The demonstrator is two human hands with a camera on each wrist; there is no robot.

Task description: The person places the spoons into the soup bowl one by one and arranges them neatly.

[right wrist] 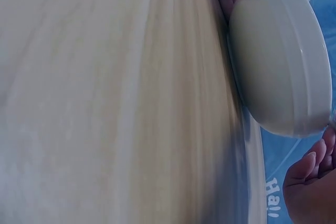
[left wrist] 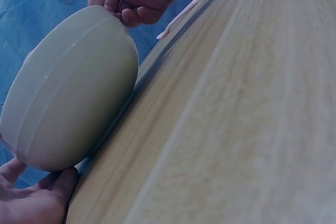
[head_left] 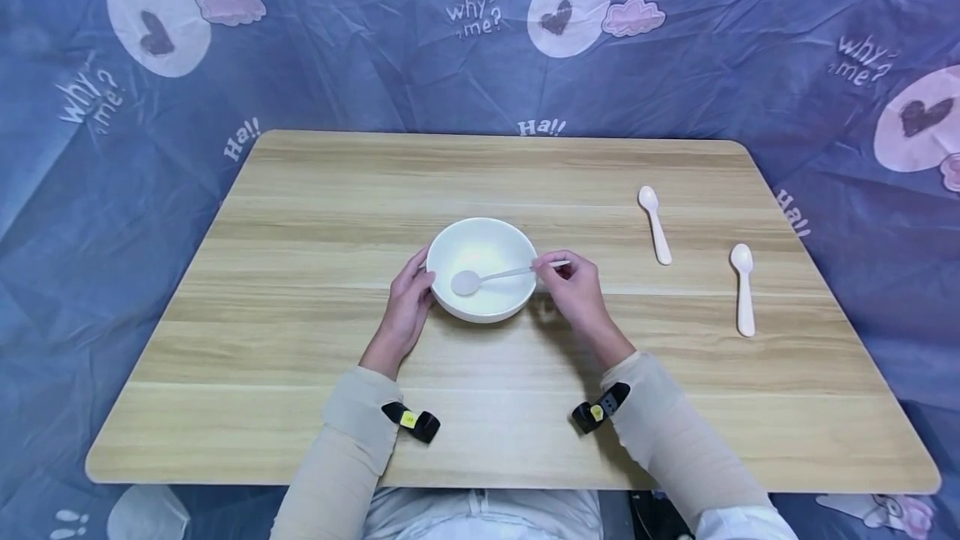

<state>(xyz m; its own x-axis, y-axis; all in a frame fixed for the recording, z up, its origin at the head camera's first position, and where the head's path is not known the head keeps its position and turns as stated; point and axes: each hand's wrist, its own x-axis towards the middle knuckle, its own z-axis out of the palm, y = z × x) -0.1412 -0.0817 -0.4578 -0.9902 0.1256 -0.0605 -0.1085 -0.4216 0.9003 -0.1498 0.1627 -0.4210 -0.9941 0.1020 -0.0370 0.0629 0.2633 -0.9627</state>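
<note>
A white bowl stands near the middle of the table. My left hand grips its left side, thumb near the rim and fingers along the outer wall; the left wrist view shows that hand against the bowl's side. Between thumb and fingers, my right hand pinches the handle of a white spoon at the bowl's right rim. The spoon's head is inside the bowl. In the right wrist view the bowl wall hides the spoon's head, and the right hand shows curled fingers.
Two more white spoons lie on the right of the wooden table: one spoon farther back, another spoon nearer the right edge. A blue printed cloth hangs behind and around the table.
</note>
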